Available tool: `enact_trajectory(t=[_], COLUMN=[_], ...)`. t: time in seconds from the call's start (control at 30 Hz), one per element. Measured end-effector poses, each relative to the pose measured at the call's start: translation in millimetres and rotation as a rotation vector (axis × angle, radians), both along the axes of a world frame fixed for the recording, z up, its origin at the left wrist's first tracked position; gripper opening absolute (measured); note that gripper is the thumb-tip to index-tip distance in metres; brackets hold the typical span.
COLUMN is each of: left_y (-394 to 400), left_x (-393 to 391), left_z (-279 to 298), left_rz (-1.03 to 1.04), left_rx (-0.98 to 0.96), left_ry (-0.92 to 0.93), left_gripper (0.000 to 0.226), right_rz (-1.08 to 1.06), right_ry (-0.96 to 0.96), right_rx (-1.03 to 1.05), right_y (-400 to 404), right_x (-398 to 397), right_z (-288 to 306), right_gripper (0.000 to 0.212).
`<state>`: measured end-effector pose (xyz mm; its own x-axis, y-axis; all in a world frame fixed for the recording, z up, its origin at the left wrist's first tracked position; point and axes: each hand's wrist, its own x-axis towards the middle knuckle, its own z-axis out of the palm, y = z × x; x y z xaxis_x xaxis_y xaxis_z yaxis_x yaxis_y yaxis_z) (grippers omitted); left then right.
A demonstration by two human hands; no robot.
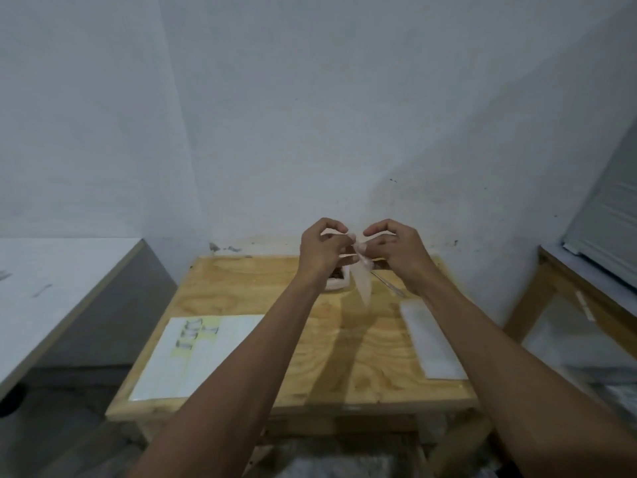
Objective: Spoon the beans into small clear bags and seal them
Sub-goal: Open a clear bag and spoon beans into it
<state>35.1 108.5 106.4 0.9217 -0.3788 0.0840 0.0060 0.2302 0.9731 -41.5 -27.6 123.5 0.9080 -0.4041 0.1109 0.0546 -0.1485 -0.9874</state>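
Left hand: we find the left hand (pixel 319 250) raised above the table (pixel 310 343), fingers curled, pinching the top of the small clear bag (pixel 363 281).
Right hand: the right hand (pixel 396 251) pinches the same bag top from the other side.
Bag: we see it hanging between both hands, clear of the table.
Beans: a white container of beans (pixel 336 279) stands at the table's far edge, behind the left wrist.
Spoon: a spoon (pixel 389 284) lies just right of it.
Other: white sheets (pixel 193 360) lie at left and right.

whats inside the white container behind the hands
The white container on the wooden table holds something dark reddish-brown, likely the beans. Most of it is hidden behind the left hand and the clear bag.
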Motion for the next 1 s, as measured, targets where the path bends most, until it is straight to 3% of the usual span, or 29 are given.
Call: enact_trajectory(t=[0.13,0.5,0.63,0.77,1.0], left_y=[6.0,4.5,2.1,5.9,5.8], left_x=[-0.8,2.0,4.7,8.6,9.0], left_z=[-2.3,-8.1,-8.5,-8.9,-12.1], left_rz=[-0.018,0.044,0.079,0.084,0.146], left_rx=[0.001,0.176,0.206,0.222,0.365], left_ry=[-0.03,-0.072,-0.072,-0.086,-0.31], left_gripper=[0.011,0.022,0.013,0.022,0.03], right_rz=[0.0,-0.118,-0.135,-0.145,-0.235], right_ry=[-0.006,-0.011,-0.003,-0.008,0.016], right_rx=[-0.045,-0.51,-0.547,-0.527,-0.614], right_y=[3.4,12.4,19.2,18.9,21.8], right_x=[0.3,15.4,17.1,17.4,22.4], right_z=[-3.2,-16.2,-17.4,-18.7,-22.1], right_gripper=[0.019,0.02,0.025,0.021,0.026])
